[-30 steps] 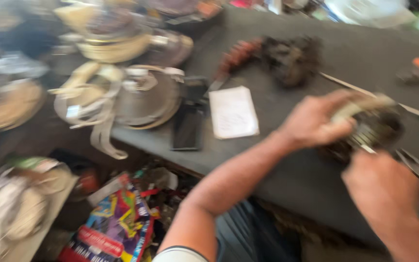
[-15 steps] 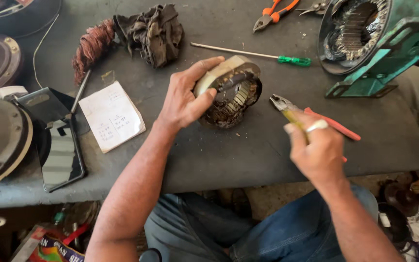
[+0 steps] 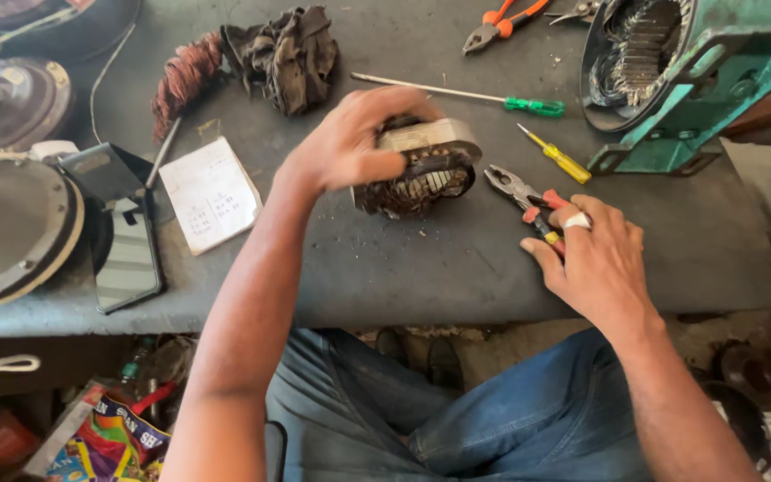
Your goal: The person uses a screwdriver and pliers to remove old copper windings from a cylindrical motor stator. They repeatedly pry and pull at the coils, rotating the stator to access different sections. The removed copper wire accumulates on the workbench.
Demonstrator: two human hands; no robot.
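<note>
Copper-wound stator (image 3: 421,170) tilted on the grey bench (image 3: 403,268), gripped from above by the left hand (image 3: 350,143). Right hand (image 3: 595,254) closed on red-handled pliers (image 3: 528,201). Green motor housing (image 3: 689,80), holding 1 winding, stands behind.

A dark grey surface (image 3: 421,268) carries a motor stator (image 3: 421,170) at its middle. Behind the stator lie a dirty rag (image 3: 287,54) and a green-handled screwdriver (image 3: 493,96); beside it, a yellow-handled screwdriver (image 3: 557,156) and pliers (image 3: 524,198). Farther off lie a notepad (image 3: 210,195) and a phone (image 3: 127,259).
</note>
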